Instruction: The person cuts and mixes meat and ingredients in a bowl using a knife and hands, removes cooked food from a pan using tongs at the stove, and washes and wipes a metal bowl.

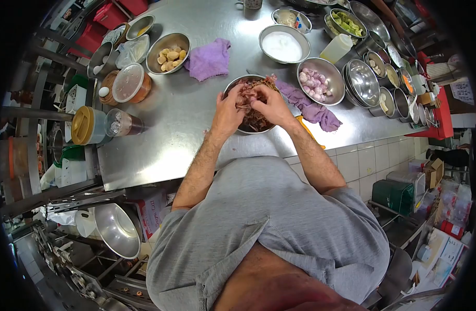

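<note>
Watching remotely, I see the left hand [228, 113] and right hand [274, 107] pinching a reddish shredded clump [246, 96] over the steel bowl [254, 131], where a wide tug could fling strands onto the purple cloth [312, 111] at the bowl's three o'clock.

A heathered grey short-sleeved shirt [279, 207] leaves forearms [313, 158] and hands [228, 115] bare.

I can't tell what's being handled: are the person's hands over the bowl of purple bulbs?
No, the left hand and right hand are over the bowl of reddish-brown shreds.
</note>
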`<state>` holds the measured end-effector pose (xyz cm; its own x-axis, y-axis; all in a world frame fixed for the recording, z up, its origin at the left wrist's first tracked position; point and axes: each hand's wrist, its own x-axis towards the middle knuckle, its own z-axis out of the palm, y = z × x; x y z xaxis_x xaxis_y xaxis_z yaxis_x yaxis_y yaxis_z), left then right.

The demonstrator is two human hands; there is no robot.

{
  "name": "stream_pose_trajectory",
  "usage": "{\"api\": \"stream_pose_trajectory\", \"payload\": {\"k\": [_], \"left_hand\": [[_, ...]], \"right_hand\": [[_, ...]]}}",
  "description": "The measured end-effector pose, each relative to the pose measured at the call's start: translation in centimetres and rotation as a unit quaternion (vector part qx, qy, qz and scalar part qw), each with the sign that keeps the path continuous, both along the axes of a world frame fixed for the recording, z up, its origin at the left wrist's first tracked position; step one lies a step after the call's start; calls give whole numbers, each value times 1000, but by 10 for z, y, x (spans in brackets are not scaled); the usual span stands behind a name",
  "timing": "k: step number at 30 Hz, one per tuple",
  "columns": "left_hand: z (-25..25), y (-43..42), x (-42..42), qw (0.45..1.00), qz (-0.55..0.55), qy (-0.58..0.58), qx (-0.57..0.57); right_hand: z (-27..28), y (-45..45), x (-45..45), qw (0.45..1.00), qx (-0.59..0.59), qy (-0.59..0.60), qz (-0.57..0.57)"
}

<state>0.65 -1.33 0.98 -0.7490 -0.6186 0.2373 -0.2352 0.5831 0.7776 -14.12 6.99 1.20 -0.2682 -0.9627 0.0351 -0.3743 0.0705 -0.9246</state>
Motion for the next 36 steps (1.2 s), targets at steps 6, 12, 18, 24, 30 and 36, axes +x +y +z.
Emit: {"api": "stream_pose_trajectory", "payload": {"k": [6, 12, 18, 24, 30, 36], "left_hand": [[15, 7, 7, 997, 4, -74, -25], [37, 5, 2, 992, -4, 59, -114], [32, 2, -7, 997, -66, 31, 32], [25, 8, -11, 988, -24, 60, 142], [5, -2, -6, 979, 25, 56, 193], [16, 0, -4, 972, 27, 82, 218]], "right_hand": [[-8, 2, -7, 981, -59, -171, -73], [-10, 5, -9, 987, -12, -140, -77], [14, 9, -9, 973, 49, -213, -70], [8, 4, -3, 971, -52, -221, -70], [7, 3, -7, 991, -19, -82, -99], [25, 13, 7, 932, -169, 300, -115]]}}
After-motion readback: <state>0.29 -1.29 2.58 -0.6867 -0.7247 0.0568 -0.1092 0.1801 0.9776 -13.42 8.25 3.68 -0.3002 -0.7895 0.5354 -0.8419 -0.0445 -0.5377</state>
